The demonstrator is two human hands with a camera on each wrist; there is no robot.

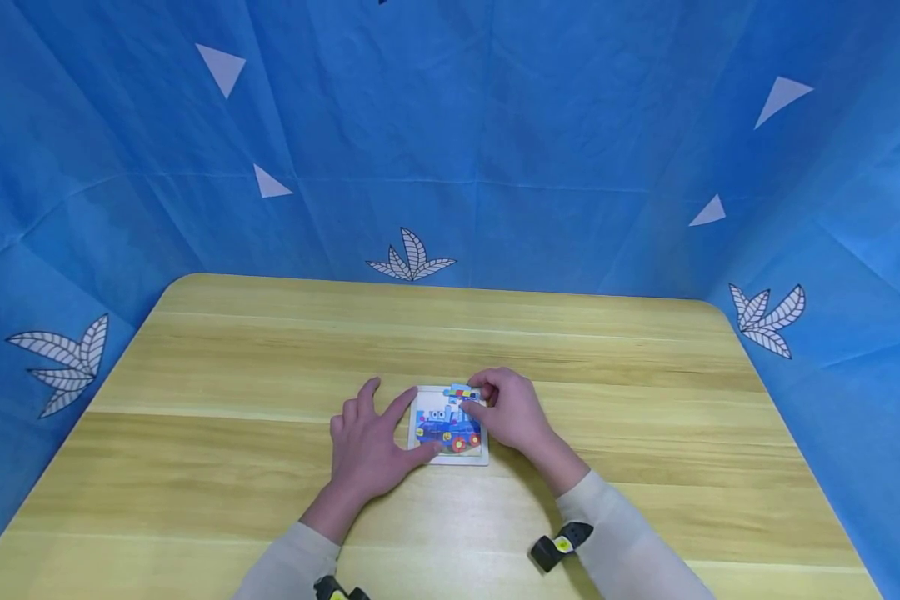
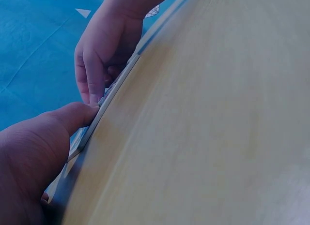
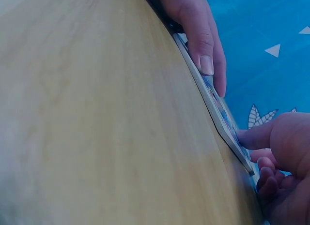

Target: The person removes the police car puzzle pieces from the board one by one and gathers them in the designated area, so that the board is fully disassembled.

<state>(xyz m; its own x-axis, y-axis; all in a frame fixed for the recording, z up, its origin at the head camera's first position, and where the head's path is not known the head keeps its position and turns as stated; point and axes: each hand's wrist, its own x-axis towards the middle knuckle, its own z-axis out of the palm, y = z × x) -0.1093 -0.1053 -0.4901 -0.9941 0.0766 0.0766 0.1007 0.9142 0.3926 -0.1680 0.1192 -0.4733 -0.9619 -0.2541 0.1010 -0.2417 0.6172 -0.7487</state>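
Note:
A small square jigsaw puzzle (image 1: 438, 433) with a blue vehicle picture lies in a white tray (image 1: 465, 460) on the table. My left hand (image 1: 367, 446) has its fingers spread at the tray's left side, the thumb resting on the lower part and the index finger at the upper left corner. At the upper right, my right hand (image 1: 513, 412) pinches a colourful puzzle piece (image 1: 461, 390) between thumb and fingers. That piece sits askew, overlapping the tray's top edge. Both wrist views show the tray's thin edge (image 2: 114, 92) side-on, and the piece cannot be made out there.
The wooden table (image 1: 270, 350) has rounded far corners. Blue cloth (image 1: 570, 167) with white triangles and leaf prints hangs behind and at both sides. A black strap device (image 1: 561, 546) sits on the right sleeve, and another (image 1: 337, 590) is on the left.

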